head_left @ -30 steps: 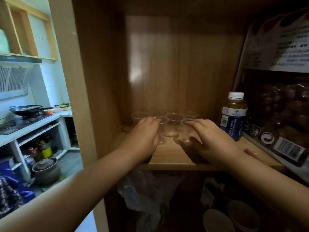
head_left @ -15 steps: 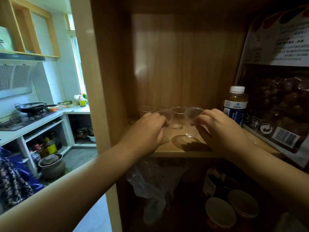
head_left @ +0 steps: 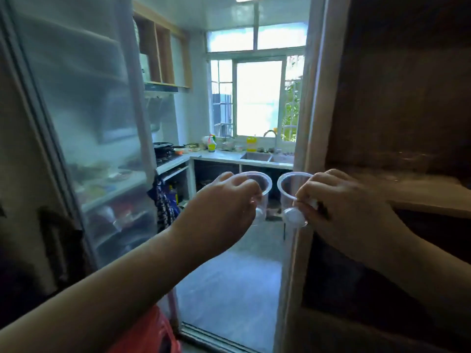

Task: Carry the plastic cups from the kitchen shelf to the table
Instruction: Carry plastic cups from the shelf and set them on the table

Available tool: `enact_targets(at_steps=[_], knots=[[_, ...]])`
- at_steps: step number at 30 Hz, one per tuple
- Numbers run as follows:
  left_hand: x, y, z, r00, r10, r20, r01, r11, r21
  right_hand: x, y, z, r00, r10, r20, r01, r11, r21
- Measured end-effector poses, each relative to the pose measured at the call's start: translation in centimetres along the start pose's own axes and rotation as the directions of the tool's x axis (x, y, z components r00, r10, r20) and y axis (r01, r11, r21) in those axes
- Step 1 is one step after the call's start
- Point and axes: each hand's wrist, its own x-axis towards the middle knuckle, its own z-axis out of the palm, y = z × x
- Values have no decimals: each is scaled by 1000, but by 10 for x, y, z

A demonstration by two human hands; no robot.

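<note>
Gripping one clear cup (head_left: 257, 192) per hand: left hand (head_left: 224, 212), right hand (head_left: 341, 207) pinch walls; hold gently, rims level, cups apart.

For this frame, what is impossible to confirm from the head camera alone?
- The table: outside the head view, so the destination is unknown.
- Cups left on the wooden shelf: that area is dark and motion-blurred.
- Whether each clear plastic cup is single or stacked: the fingers of the left hand and right hand cover the walls.
- Contents behind the frosted sliding door: only vague shapes show.
</note>
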Motion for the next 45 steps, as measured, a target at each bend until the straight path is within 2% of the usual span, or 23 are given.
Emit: enact_targets(at_steps=[4,8,12,18,22,26,29,34,40,45], knots=[[-97,-53,-77,983,-180,24,178,982,66,32,-102,47,992,-126,21,120,975,189],[-192,-87,-153,944,-328,33,316,928,199,61,-205,88,961,-277,-14,267,913,309],[-273,-105,-222,890,-455,-12,432,836,338,84,-300,114,914,-402,-61,390,825,409],[-360,-119,-284,775,-616,-138,604,661,446,104,-406,148,846,-529,-63,474,692,544],[-398,-135,-292,689,-695,-206,685,530,500,119,-447,177,783,-619,-59,521,602,605],[-423,-160,-288,626,-743,-237,728,447,520,140,-473,217,747,-661,-76,533,526,663],[-429,-190,-285,597,-768,-230,736,411,538,157,-485,252,736,-674,-68,511,485,710],[-431,-257,-280,562,-794,-234,750,369,549,194,-495,311,717,-697,-14,481,480,734],[-452,-329,-267,511,-823,-247,780,324,536,243,-521,380,662,-747,-64,554,430,713],[-504,-357,-280,373,-874,-312,868,210,450,259,-588,421,604,-795,-46,511,343,788]])
